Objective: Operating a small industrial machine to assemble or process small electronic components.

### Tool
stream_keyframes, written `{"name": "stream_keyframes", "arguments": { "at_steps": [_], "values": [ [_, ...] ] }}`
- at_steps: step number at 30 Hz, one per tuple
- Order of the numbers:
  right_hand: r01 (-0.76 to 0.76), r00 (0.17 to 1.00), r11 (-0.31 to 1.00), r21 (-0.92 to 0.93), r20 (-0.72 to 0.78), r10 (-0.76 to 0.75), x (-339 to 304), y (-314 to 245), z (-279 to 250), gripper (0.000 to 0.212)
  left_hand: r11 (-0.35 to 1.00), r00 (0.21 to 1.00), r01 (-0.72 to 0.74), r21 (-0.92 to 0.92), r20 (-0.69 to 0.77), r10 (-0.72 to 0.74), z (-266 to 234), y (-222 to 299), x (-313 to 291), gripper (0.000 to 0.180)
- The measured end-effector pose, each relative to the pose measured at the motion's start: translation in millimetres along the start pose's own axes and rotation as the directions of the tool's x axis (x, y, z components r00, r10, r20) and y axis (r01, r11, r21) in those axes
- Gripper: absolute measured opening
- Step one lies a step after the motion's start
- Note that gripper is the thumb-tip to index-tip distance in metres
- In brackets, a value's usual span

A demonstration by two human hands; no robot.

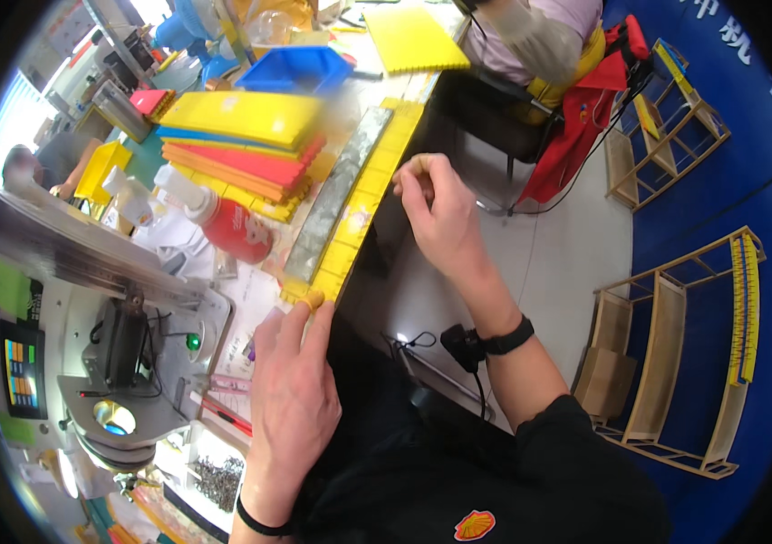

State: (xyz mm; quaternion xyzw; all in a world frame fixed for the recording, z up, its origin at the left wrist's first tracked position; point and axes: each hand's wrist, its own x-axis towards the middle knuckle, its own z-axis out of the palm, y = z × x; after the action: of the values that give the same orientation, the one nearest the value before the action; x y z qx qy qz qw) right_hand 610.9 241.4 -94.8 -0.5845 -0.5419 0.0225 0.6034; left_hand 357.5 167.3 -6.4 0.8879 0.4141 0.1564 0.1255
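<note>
My left hand (300, 399) reaches to the near end of a long yellow notched strip (350, 245), its fingers stretched out and their tips touching the strip's end. One fingertip wears a small yellow cover (314, 298). A grey metal bar (336, 199) lies lengthwise on the strip along the table edge. My right hand (440, 213) hovers off the table edge, right of the strip, with fingers curled and thumb drawn in. Whether something small sits in that pinch is hidden. A black band with a dark device (466, 346) is on the right wrist.
Left of the bar stand a red bottle (234, 227) and stacked yellow, blue, red and orange plates (241, 136). A blue tray (300, 71) lies behind. A machine (123, 363) occupies the left. A co-worker (549, 45) sits ahead; wooden racks (662, 363) stand right.
</note>
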Motion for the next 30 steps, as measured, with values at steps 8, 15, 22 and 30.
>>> {"name": "stream_keyframes", "arguments": {
  "at_steps": [8,15,22,30],
  "values": [
    [-0.096,0.918,0.966,0.242,0.397,-0.008,-47,-73,-40,0.009,0.999,0.961,-0.042,0.033,-0.273,0.049,-12,7,-18,0.033],
    [-0.223,0.821,0.861,0.456,0.565,-0.087,-77,-110,-51,0.011,0.930,0.995,0.093,-0.356,-0.009,-0.103,-15,14,-21,0.015],
    [-0.562,0.714,0.654,0.507,0.696,0.075,-90,-107,-42,0.026,0.861,0.985,0.104,-0.497,-0.069,-0.158,-9,9,-27,0.006],
    [-0.624,0.658,0.608,0.491,0.750,0.068,-88,-109,-46,0.031,0.849,0.985,0.146,-0.508,-0.003,-0.171,-14,14,-28,0.006]
  ]
}}
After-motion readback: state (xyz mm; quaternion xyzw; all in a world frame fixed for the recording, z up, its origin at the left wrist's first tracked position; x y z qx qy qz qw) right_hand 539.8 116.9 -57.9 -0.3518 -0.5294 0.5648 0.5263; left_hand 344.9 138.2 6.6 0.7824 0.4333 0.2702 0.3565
